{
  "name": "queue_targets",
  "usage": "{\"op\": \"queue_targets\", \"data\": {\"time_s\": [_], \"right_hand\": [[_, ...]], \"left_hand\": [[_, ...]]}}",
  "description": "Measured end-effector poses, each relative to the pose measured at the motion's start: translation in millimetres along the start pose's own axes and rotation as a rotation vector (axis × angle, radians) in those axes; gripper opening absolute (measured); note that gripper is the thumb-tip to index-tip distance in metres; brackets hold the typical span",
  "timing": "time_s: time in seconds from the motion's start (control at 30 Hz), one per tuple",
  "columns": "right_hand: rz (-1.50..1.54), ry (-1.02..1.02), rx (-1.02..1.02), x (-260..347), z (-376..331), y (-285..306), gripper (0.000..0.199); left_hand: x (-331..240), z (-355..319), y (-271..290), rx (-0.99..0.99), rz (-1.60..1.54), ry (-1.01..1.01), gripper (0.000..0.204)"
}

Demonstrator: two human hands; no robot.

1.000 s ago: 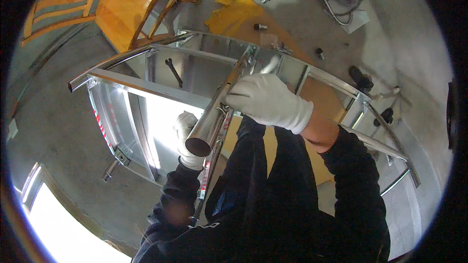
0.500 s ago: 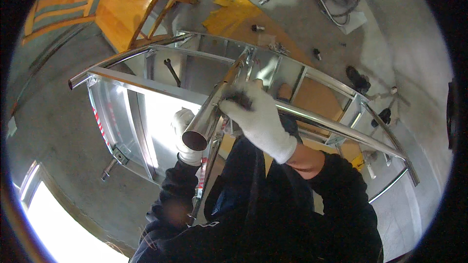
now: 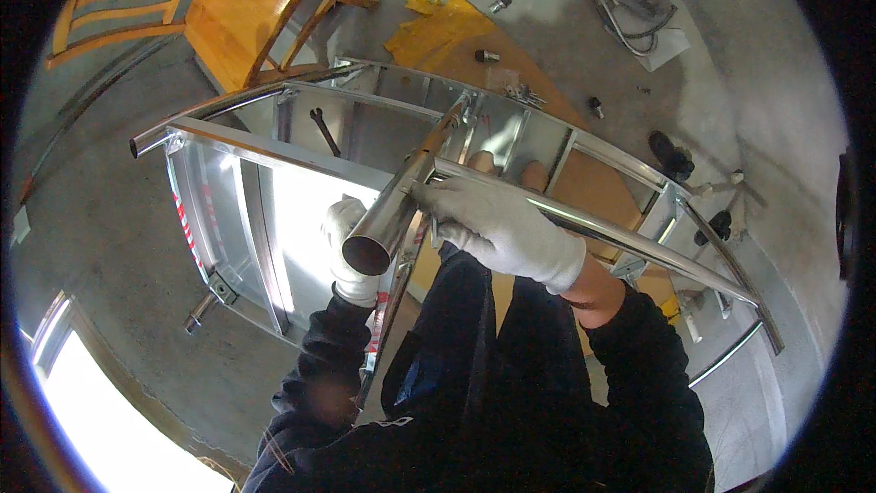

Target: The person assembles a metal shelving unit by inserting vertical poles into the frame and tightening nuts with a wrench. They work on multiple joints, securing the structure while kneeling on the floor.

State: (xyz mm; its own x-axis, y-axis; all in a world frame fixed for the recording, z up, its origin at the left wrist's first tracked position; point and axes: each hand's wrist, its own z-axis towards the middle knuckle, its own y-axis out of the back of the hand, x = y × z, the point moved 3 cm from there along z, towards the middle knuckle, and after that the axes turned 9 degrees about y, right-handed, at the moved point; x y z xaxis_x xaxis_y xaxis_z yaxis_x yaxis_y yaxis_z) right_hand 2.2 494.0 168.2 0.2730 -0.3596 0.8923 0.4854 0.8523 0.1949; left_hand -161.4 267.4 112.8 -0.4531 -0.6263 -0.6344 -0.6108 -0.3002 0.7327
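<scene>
A thick steel tube (image 3: 392, 210) runs toward me, its round end facing me. A slimmer round rail (image 3: 602, 227) meets its right side. My right hand (image 3: 511, 226), in a white glove, is closed at this joint, fingertips against the tube. A small thin metal piece (image 3: 435, 233) shows by its fingers; what it pinches is not clear. My left hand (image 3: 349, 242), also gloved, is closed with curled fingers against the tube's left side. The tube covers part of it, and anything in its grip is hidden. Both belong to a metal frame (image 3: 301, 157) with sheet panels.
An open-ended wrench (image 3: 324, 131) lies on the frame left of the tube. At the upper left stands a wooden chair (image 3: 242, 14) with small tools on its seat. Cardboard (image 3: 474, 41), sockets (image 3: 500, 4) and a bagged hose (image 3: 630, 0) lie on the floor beyond.
My right hand has turned over and shifted slightly right and down, uncovering the rail's end at the tube. The left hand has stayed nearly where it was.
</scene>
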Motion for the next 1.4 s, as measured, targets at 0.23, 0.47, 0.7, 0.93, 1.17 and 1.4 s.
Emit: {"op": "queue_targets", "data": {"time_s": [0.23,0.47,0.7,0.93,1.17,1.4], "right_hand": [[-0.087,-0.137,-0.021,6,17,7,0.024],[0.019,-0.363,-0.109,-9,37,2,0.028],[0.309,-0.641,0.015,-52,35,-13,0.033],[0.441,-0.747,-0.194,-37,13,0,0.035],[0.586,-0.937,-0.251,-21,0,23,0.023],[0.057,-0.371,-0.353,-10,-18,4,0.021]], "left_hand": [[-1,1,4,0.047,-0.035,0.021,0.043],[-5,2,3,0.024,-0.075,0.07,0.043],[-2,1,2,0.024,-0.096,0.057,0.046],[-22,6,-3,-0.048,-0.158,0.062,0.034],[15,-1,0,0.066,-0.043,0.019,0.042],[-36,6,6,0.02,-0.369,0.247,0.036]]}}
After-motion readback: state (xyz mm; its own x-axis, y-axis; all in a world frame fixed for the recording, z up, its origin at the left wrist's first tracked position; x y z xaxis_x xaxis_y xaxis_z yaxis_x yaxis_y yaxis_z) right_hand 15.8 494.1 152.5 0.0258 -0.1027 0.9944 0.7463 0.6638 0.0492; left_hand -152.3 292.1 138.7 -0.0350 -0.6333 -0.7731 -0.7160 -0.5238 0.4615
